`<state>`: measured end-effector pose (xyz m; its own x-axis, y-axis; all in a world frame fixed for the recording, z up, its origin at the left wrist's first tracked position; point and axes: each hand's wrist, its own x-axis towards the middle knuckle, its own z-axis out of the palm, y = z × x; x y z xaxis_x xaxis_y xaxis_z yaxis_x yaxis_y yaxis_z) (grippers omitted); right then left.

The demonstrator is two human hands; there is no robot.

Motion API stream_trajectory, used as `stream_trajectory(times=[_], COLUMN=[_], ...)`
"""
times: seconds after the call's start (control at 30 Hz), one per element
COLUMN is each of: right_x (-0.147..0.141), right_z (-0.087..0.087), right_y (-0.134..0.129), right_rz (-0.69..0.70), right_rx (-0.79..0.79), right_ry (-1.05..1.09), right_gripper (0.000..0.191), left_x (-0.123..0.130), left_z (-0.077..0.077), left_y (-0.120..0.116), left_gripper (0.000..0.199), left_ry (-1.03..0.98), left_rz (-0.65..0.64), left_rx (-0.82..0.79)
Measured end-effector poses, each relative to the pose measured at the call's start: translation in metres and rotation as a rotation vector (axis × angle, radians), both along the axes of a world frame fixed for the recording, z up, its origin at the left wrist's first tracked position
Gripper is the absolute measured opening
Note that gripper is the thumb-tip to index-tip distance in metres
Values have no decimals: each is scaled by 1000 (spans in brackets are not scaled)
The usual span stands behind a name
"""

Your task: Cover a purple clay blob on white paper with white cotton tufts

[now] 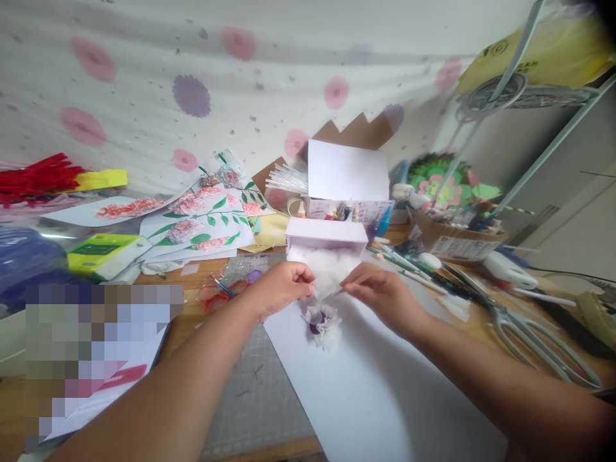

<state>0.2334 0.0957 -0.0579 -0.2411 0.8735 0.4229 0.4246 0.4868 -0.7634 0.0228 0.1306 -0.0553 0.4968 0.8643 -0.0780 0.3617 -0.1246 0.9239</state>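
Thin white tissue [326, 287] is stretched between my two hands above a white sheet of paper [375, 372]. My left hand [286, 287] pinches its left side, fingers closed. On the other side my right hand [373, 289] is closed too, thumb and finger pinching near the tissue's right edge. Just behind is an open white box [327, 232] holding more fluffy white pieces. A ruffled white flower with a purple middle [323, 326] lies on the paper below my hands.
Large scissors [539, 337], brushes and pens lie at the right. A cardboard box [457, 240] stands behind them. Painted flower papers [202, 221] are at the back left. A grey cutting mat [255, 398] lies under the white paper. Orange plastic pieces [219, 298] sit left of my left hand.
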Motion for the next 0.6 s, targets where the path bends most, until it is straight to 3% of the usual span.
stream_trajectory(times=[0.07,0.37,0.6], right_x=[-8,-4,2], right_z=[0,-9,-7], right_y=[-6,-10,-13], right_rz=[129,320,341], right_rx=[-36,-176,-208], right_ry=[-12,-61,-151], right_gripper=[12,15,16], left_x=[-2,-3,2], left_z=[2,2,-2], left_y=[0,-1,-6], left_gripper=[13,16,17], left_ry=[-16,74,266], left_rz=[-35,-194,-269], left_rx=[-30,-111,-118])
